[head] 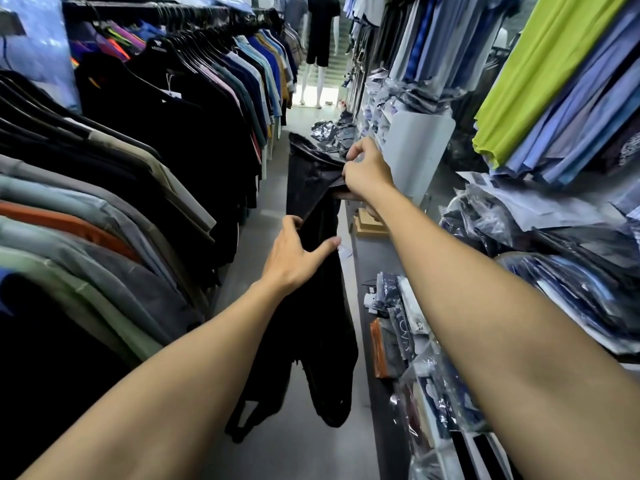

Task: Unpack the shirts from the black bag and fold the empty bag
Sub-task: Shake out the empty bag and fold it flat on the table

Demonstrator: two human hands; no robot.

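Far L, a rail of hanging shirts (138,188) on black hangers, dark ones further off, grey, orange & green ones nearer; the aisle floor (294,445) runs down the middle. In the aisle the black bag (322,306) hangs limp in mid-air, off the floor; it looks flat & empty, handles dangling at the bottom. L hand (298,251) grips the bag approx. mid-height, thumb spread across the front, fingers wrapped round its L edge; R hand (367,171) is higher up, pinching the bag's top edge w/ curled fingers. Just R of the bag is the grey worktop (370,268), w/ packed shirts (398,327) in clear plastic lying on it; more wrapped packs (554,230) are piled behind; above them hang blue shirts & a lime-green shirt (540,71).
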